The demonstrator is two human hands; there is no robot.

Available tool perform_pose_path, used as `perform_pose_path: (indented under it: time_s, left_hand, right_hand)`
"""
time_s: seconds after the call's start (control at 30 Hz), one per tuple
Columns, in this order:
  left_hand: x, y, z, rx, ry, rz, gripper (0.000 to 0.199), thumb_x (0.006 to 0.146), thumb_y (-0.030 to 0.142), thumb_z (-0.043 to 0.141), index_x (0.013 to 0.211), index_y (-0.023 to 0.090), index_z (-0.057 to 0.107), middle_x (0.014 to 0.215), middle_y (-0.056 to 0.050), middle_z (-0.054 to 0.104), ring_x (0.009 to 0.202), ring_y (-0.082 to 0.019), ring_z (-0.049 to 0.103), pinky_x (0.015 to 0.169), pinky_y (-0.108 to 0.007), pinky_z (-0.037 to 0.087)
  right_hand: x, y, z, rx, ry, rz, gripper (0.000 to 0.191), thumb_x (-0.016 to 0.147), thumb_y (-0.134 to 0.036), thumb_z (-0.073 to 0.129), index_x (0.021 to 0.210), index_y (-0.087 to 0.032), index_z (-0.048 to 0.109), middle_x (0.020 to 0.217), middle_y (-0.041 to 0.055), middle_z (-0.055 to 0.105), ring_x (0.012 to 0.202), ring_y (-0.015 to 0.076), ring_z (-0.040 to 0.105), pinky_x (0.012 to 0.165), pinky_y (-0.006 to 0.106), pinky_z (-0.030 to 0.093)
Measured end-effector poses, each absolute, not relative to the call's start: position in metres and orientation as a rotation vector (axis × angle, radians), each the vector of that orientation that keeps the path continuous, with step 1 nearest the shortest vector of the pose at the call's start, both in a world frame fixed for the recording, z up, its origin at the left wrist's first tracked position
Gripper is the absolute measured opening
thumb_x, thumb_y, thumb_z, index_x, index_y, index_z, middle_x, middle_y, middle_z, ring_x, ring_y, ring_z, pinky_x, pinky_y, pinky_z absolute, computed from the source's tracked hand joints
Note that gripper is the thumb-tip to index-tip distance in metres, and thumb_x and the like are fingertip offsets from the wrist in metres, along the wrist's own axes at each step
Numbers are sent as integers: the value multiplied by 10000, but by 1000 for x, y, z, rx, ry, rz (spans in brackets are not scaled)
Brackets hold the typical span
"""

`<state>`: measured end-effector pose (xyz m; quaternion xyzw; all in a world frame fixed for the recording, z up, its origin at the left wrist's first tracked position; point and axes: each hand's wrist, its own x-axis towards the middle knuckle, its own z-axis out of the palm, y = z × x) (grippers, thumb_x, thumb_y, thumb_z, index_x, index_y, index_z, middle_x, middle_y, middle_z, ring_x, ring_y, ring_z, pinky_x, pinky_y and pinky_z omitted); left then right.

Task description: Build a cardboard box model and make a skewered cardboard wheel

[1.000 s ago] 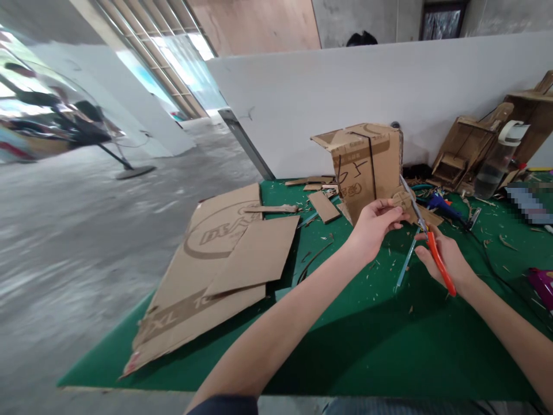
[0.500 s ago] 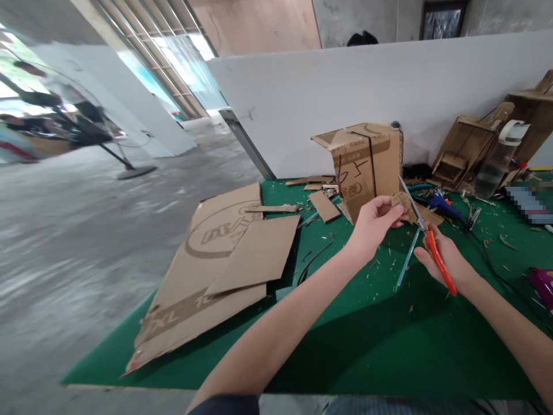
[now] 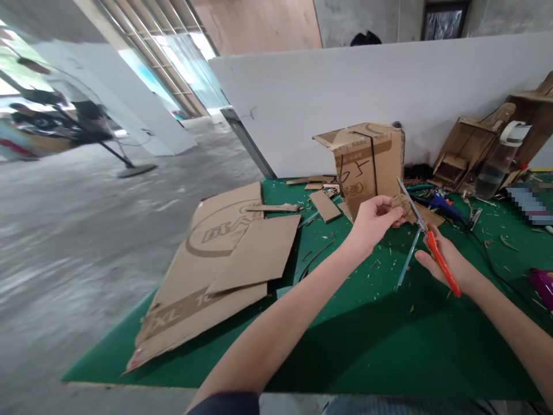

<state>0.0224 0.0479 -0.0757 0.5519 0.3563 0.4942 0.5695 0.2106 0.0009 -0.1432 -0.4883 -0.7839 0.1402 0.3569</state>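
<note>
My left hand [image 3: 375, 223] pinches a small piece of cardboard [image 3: 401, 204] above the green table. Its fingers are closed on the piece's left side. In my right hand [image 3: 447, 262] is a pair of scissors [image 3: 439, 259] with orange handles, the blades pointing up and away along the right side of the small piece. Whether the blades touch it I cannot tell. Just behind my left hand stands a cardboard box [image 3: 367, 167] with black marker writing. A clear bluish strip [image 3: 408, 259] lies below the hands.
Large flat cardboard sheets [image 3: 207, 242] lie on the table [image 3: 345, 357] at left. Scraps [image 3: 325, 206] are scattered near the box. At right are a blue glue gun [image 3: 444, 204], a water bottle [image 3: 496, 161], cardboard models [image 3: 462, 150] and a purple packet [image 3: 543, 285]. A white partition [image 3: 302, 109] stands behind.
The scissors have tilted slightly, their tips a little to the left and the handles slightly right. My left hand keeps its hold on the small cardboard piece, almost unmoved.
</note>
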Motion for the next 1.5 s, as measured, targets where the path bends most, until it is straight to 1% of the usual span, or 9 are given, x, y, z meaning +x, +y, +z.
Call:
perform_pose_path:
  time_s: [0.2,0.4,0.57,0.77,0.97,1.13,1.23,1.33,1.5]
  left_hand:
    - [22,48,-76,1316,815,1148,127,752,213,713,785,117,637,697,-34,659,653,-114,626,705,-293,505]
    - [22,49,-79,1270,764,1147,137,746,229,712,783,118,640,709,-36,662,668,-113,626,705,-285,491]
    - [18,56,-78,1283,763,1103,144,724,217,718,816,117,670,709,-31,667,662,-112,620,716,-291,499]
    - [11,60,-69,1421,836,1035,120,738,189,687,830,112,687,731,-47,679,669,-116,625,719,-287,507]
    - [3,61,-60,1631,839,971,82,757,205,663,730,127,661,669,-27,645,642,-114,602,694,-278,490]
    - [-2,64,-59,1665,838,947,69,762,191,657,745,125,664,672,-22,648,653,-114,611,685,-270,476]
    - [1,65,-63,1598,816,966,58,762,179,668,760,120,668,697,-26,656,665,-107,615,698,-266,482]
    - [10,64,-74,1361,779,1047,93,759,175,693,826,117,665,757,-37,680,675,-100,629,734,-272,504]
    - [24,59,-87,1105,735,1158,141,822,248,680,854,127,613,787,-65,716,746,-138,693,801,-309,531]
  right_hand:
    - [209,3,-144,-1421,-1945,524,420,926,-555,387,1042,-162,476,745,51,586,572,191,552,569,317,447]
    - [211,4,-147,-1439,-1945,552,365,942,-497,391,1082,-171,478,778,60,612,619,198,588,593,308,449]
    - [211,4,-146,-1467,-1948,546,424,927,-513,403,1126,-145,471,678,21,566,565,194,564,567,307,424]
    - [214,0,-146,-1318,-2025,568,464,914,-529,438,1165,-139,455,737,22,553,608,181,543,619,324,459]
    - [214,1,-147,-1332,-2045,541,514,919,-514,431,1250,-121,442,861,97,625,730,233,609,703,369,501]
    - [212,3,-149,-1410,-2014,562,485,926,-462,437,1272,-122,451,877,115,669,754,257,660,674,345,503]
    - [210,2,-148,-1471,-1975,558,498,926,-465,443,1285,-120,439,889,119,673,769,259,672,685,348,505]
    - [206,2,-146,-1496,-1929,528,467,929,-467,448,1259,-137,451,839,91,655,715,240,663,650,338,492]
    - [203,2,-145,-1522,-1895,521,407,938,-484,429,1175,-156,472,773,56,614,667,220,643,600,312,456]
